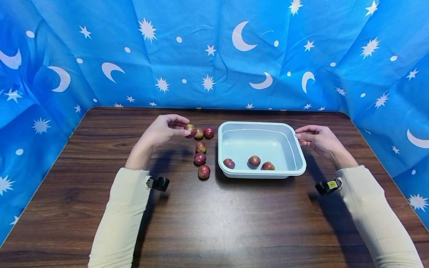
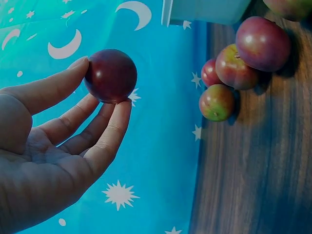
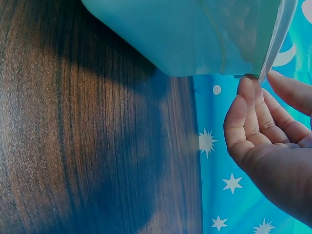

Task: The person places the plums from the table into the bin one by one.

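Note:
Between thumb and fingertips my left hand (image 1: 163, 131) pinches a dark red plum (image 2: 111, 76), held up off the table in the left wrist view. Just right of it in the head view, several more plums (image 1: 200, 159) lie on the table in a bent line, some red, some greenish. A white plastic basin (image 1: 261, 173) stands to their right, with three plums (image 1: 254, 161) inside along its near side. At the basin's right end my right hand (image 1: 320, 139) pinches the rim, thumb on top and fingers beneath in the right wrist view (image 3: 265, 122).
The brown wood-grain table (image 1: 221, 219) carries everything. Behind and beside it hangs a blue cloth (image 1: 194, 56) with white moons and stars. Both forearms wear cream sleeves (image 1: 122, 208), each with a small black device (image 1: 161, 184) at the cuff.

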Motion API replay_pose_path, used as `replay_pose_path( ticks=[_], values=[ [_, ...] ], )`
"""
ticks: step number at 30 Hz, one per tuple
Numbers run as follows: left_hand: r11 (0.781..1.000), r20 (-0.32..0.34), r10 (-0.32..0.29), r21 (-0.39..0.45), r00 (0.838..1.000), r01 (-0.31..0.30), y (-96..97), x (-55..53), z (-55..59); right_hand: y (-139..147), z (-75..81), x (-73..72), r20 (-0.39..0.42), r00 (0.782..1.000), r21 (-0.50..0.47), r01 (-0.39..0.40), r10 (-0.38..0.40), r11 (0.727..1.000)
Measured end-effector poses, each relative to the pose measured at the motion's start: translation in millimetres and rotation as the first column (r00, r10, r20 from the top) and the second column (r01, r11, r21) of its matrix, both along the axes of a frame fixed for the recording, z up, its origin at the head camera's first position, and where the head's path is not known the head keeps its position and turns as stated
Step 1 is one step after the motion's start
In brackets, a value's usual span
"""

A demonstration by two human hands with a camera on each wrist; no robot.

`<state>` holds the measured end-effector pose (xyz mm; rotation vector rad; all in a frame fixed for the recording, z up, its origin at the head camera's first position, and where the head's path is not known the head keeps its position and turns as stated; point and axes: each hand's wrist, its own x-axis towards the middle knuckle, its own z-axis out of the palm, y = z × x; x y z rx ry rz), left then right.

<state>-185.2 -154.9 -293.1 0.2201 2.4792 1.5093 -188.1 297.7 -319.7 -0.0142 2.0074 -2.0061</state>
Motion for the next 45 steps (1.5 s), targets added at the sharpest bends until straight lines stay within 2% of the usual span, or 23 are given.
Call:
replay_pose_path(
  ticks=[4,7,13,16,21,35,43,45],
  values=[
    [1.0,-0.002,0.0,0.004,1.0,0.0,3.8,-1.0,2.9,1,-0.9,0.5,-0.002,1.0,0.004,0.001,-0.001,1.0],
    [1.0,-0.008,-0.004,0.002,1.0,0.004,6.4,-1.4,5.2,0,-1.8,-0.2,-0.01,1.0,0.052,0.013,-0.013,0.999],
    [1.0,-0.03,-0.001,-0.005,1.0,0.001,13.0,-3.5,10.9,-1,-2.1,-1.2,-0.009,1.0,0.089,0.029,-0.028,0.996],
    [1.0,-0.036,0.005,0.002,0.999,-0.005,16.3,-5.0,13.3,-1,-1.2,-1.1,-0.014,1.0,0.083,0.028,-0.027,0.996],
    [1.0,-0.053,-0.004,-0.004,0.999,0.004,22.2,-6.5,17.3,0,0.6,-0.6,-0.003,1.0,0.0,-0.004,0.004,1.0],
    [0.998,-0.075,-0.057,0.007,0.996,0.057,46.5,-10.0,28.6,0,0.6,-0.3,-0.004,1.0,0.003,0.0,0.0,1.0],
    [0.995,-0.076,-0.098,-0.004,0.992,0.098,62.0,-8.8,29.6,-1,0.6,-0.2,0.0,1.0,0.002,0.002,-0.002,1.0],
    [0.994,-0.072,-0.108,-0.012,0.991,0.108,66.4,-7.7,29.2,-1,-0.3,-0.7,-0.003,1.0,0.033,0.012,-0.012,0.999]
  ],
)
